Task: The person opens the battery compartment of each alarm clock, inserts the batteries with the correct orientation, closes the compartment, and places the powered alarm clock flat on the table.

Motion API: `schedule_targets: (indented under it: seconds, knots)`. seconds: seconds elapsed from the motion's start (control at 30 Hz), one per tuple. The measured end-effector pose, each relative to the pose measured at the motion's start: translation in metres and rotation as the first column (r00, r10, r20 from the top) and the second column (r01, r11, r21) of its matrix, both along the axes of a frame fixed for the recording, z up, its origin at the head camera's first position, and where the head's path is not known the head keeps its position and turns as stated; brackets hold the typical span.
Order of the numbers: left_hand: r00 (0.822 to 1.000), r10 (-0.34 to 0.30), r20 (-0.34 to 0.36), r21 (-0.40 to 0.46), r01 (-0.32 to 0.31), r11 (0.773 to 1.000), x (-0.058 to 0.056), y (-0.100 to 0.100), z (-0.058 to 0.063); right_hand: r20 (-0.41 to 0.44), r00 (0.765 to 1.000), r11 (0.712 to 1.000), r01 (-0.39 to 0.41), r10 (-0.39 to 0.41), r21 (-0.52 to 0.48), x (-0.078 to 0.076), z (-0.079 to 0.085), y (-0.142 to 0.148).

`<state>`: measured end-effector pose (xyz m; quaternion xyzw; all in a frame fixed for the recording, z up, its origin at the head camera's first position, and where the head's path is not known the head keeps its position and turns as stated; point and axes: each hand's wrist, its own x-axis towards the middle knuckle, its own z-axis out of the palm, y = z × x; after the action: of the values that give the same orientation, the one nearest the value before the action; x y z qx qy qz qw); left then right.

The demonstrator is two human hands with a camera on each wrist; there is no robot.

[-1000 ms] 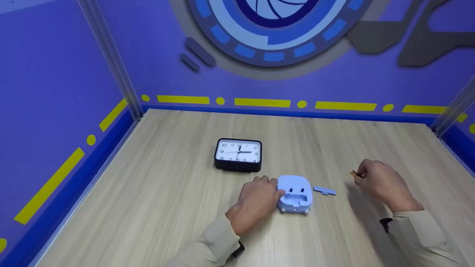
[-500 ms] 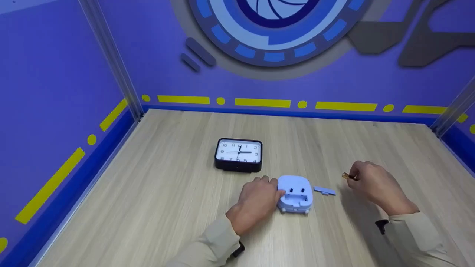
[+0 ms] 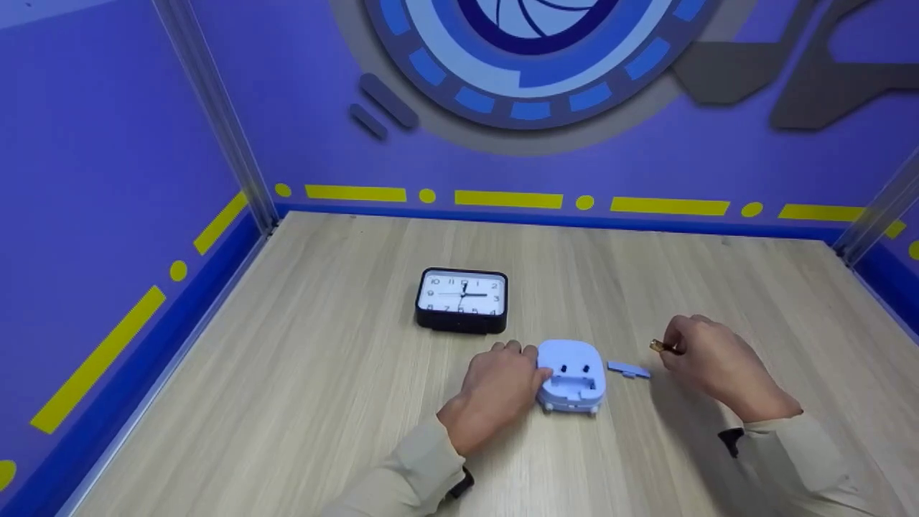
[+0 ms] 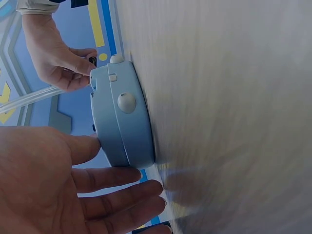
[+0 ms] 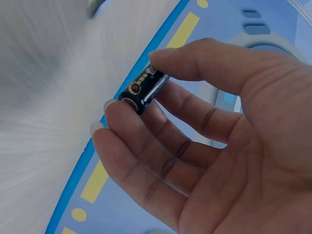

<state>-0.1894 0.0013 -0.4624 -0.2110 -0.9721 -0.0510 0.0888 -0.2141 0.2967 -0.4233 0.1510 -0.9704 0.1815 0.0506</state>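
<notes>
A light blue alarm clock (image 3: 571, 353) lies face down on the wooden table, its battery compartment uncovered and two dark knobs on its back. My left hand (image 3: 495, 388) holds its left side, thumb on the back edge and index finger against the side, as the left wrist view of the clock (image 4: 109, 131) shows. To the right, my right hand (image 3: 718, 362) pinches a small battery (image 5: 144, 87) with a dark wrapper between thumb and fingers, raised above the table. Between clock and right hand lies the slim light blue battery cover (image 3: 628, 370).
A black rectangular alarm clock (image 3: 461, 294) with a white dial lies behind my left hand. Blue patterned panels (image 3: 517, 172) with yellow marks bound the wooden table (image 3: 323, 345) at the back and sides.
My right hand has moved left with the battery, closer to the battery cover and the light blue clock. The left hand and both clocks have stayed in place.
</notes>
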Motion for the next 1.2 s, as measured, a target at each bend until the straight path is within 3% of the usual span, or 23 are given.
schedule_targets:
  seconds: [0.27,0.5,1.2]
  knots:
    - [0.999,0.000,0.032,0.004,0.000,1.000,-0.001,0.000,0.001,-0.012,1.000,1.000,-0.014,0.014,0.017,0.002,0.000,-0.007]
    - [1.000,0.015,0.005,0.001,-0.015,1.000,0.000,0.000,0.001,-0.023,1.000,0.999,-0.020,0.020,0.025,0.004,-0.001,-0.012]
    - [0.999,0.000,0.036,0.009,-0.001,1.000,0.000,0.000,0.002,0.016,0.999,0.998,-0.033,0.032,0.051,0.011,0.001,-0.028]
